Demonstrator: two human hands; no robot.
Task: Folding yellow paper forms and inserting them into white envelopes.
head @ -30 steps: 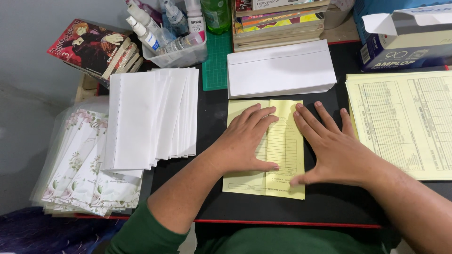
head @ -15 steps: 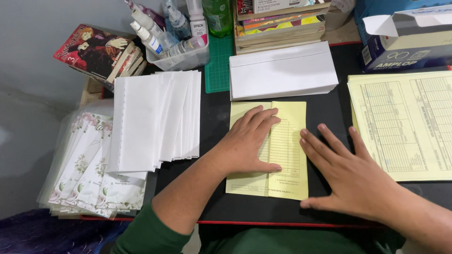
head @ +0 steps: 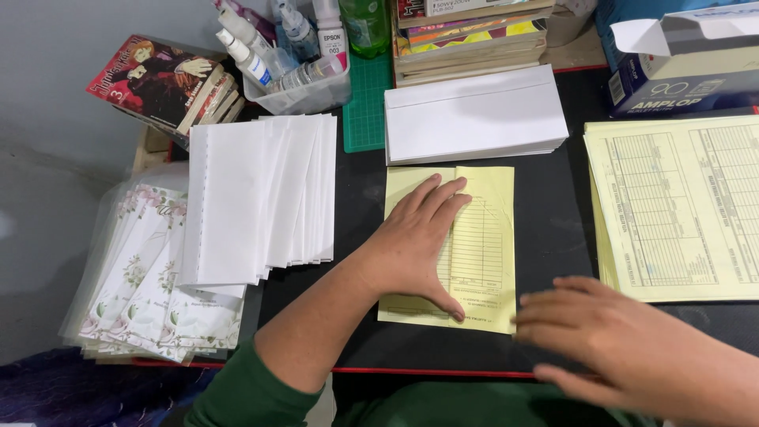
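Head view: left hand (head: 415,241) flat, fingers spread, pinning folded yellow form (head: 482,253) to black worktop (head: 553,229), nothing gripped. Right hand (head: 609,340) blurred, open, empty, just right of form. White envelope stack (head: 474,115) behind.

**A crowded black desk against a grey wall**

A black desk (head: 553,229) with a red front edge stands against a plain grey wall (head: 71,32). Soft, even light falls from above. A grey floor (head: 39,237) shows at the left, beside dark patterned fabric (head: 71,395).
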